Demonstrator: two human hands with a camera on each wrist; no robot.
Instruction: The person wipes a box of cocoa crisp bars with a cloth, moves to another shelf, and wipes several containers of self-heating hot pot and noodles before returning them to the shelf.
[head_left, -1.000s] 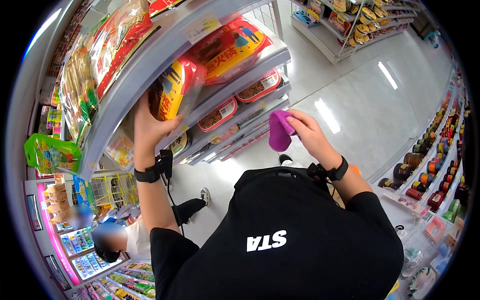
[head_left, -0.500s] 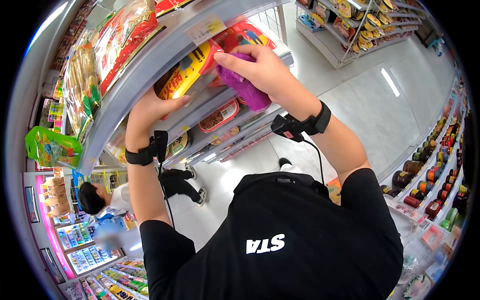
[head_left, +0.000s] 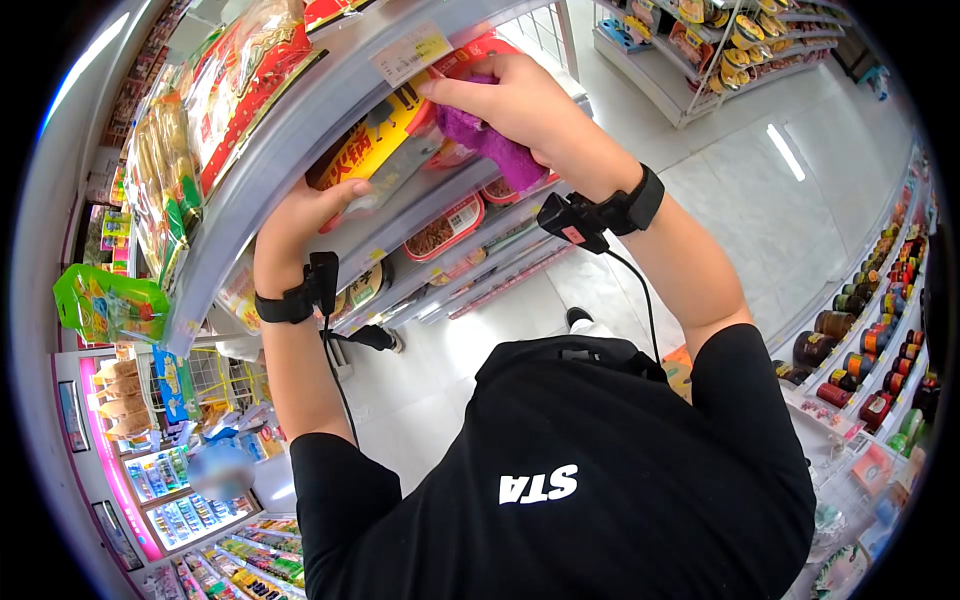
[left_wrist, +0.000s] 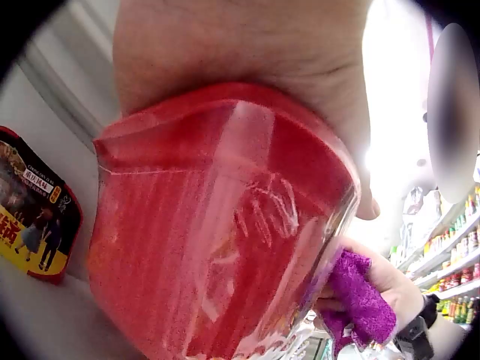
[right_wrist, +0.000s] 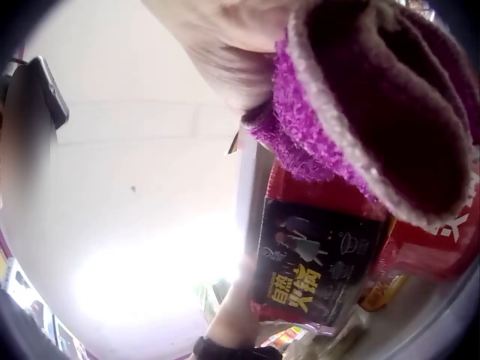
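Note:
My left hand (head_left: pixel 300 215) grips the near end of a red and yellow self-heating hot pot pack (head_left: pixel 378 130), thumb along its side. In the left wrist view the pack's red tray (left_wrist: pixel 202 225), under clear wrap, is tilted toward the camera. At the pack's far end, my right hand (head_left: pixel 530 110) holds a fuzzy purple cloth (head_left: pixel 505 155), its thumb right at the pack's corner. The right wrist view shows the folded cloth (right_wrist: pixel 315 127) against the pack's dark printed side (right_wrist: pixel 315 255). Part of the pack is hidden below the upper shelf edge.
A grey shelf edge (head_left: pixel 290 115) with a price tag (head_left: pixel 412 55) overhangs the pack. Bagged goods (head_left: pixel 250 80) lie above. Red-rimmed tubs (head_left: pixel 445 228) sit on the shelf below. A green bag (head_left: pixel 110 303) hangs at left; jars (head_left: pixel 815 347) line the right side.
My right hand has come up and left from in front of the body to the pack, bringing the purple cloth. The left hand keeps its grip while the pack has tilted slightly.

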